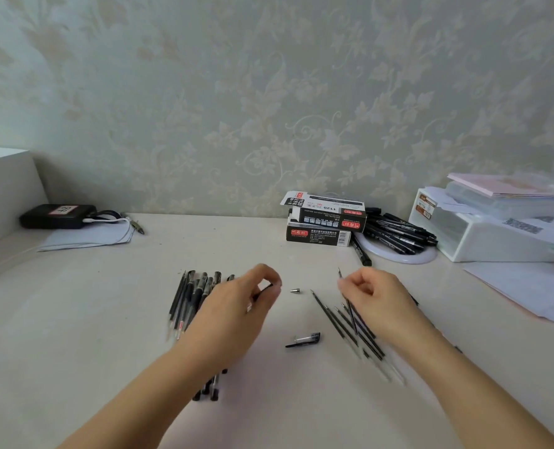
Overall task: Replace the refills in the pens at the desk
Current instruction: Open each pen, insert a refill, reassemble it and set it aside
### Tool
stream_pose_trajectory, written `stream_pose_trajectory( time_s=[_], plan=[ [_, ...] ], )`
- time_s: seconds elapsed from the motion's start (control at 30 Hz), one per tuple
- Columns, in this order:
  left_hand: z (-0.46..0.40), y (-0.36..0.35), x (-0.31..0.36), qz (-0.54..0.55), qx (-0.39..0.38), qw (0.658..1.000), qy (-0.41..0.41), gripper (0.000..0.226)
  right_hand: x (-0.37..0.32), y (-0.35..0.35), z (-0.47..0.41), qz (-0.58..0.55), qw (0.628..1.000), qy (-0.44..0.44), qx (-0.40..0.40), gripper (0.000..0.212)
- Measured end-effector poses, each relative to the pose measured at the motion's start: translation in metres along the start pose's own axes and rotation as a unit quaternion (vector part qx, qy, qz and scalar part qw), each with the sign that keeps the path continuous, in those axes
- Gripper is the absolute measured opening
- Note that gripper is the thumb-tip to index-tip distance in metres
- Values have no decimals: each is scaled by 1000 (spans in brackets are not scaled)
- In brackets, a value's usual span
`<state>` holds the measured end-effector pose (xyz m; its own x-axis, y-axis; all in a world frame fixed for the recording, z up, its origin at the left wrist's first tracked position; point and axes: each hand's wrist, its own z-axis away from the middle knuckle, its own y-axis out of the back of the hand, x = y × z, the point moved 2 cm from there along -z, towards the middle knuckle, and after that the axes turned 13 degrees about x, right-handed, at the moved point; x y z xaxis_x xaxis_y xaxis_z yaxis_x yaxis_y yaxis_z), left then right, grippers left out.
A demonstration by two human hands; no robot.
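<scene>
1. Nearest the viewer, between the two wrists, a loose pen cap (303,339) lies on the desk (75,319).
2. Under and left of the left hand (237,306), a bundle of pens (190,298) lies in a row; its near ends show below the forearm.
3. The left hand is curled, thumb and forefinger pinching a dark pen barrel (264,290), mostly hidden by the fingers.
4. The right hand (376,296) pinches a single refill (347,294), tip pointing away; more loose refills (350,325) fan out beneath it.
5. Between the hands lies a small metal tip cone (295,290).
6. Judgement: the step in hand is likely refill insertion. Next calls for lining the refill up with the barrel mouth, then screwing the cone back on.
7. Beyond the right hand: stacked refill boxes (324,218) and a heap of black pens (398,233). Box print is unreadable.
</scene>
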<state>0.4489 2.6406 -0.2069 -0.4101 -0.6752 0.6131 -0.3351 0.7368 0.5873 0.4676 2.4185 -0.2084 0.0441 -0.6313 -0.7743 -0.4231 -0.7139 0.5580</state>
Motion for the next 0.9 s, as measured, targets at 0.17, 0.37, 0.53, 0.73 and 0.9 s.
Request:
stream_pose_trajectory(
  time_s=[0.17,0.37,0.53,0.73,0.9],
  plan=[
    [3,-6,2,87,-53,995,20,11,-12,-9,6,-370,916,-149,-45,21],
    [2,-5,5,118,-52,991,25,9,-12,-15,10,-432,888,-157,-8,21],
    [3,-4,5,123,-57,990,29,10,-9,-14,7,-438,883,-169,10,19],
    [3,-5,2,128,-54,990,29,12,-6,-14,7,-393,912,-119,11,18],
    [4,-10,-1,106,-49,993,5,6,-13,-19,15,-254,964,8,-80,12]
  ],
)
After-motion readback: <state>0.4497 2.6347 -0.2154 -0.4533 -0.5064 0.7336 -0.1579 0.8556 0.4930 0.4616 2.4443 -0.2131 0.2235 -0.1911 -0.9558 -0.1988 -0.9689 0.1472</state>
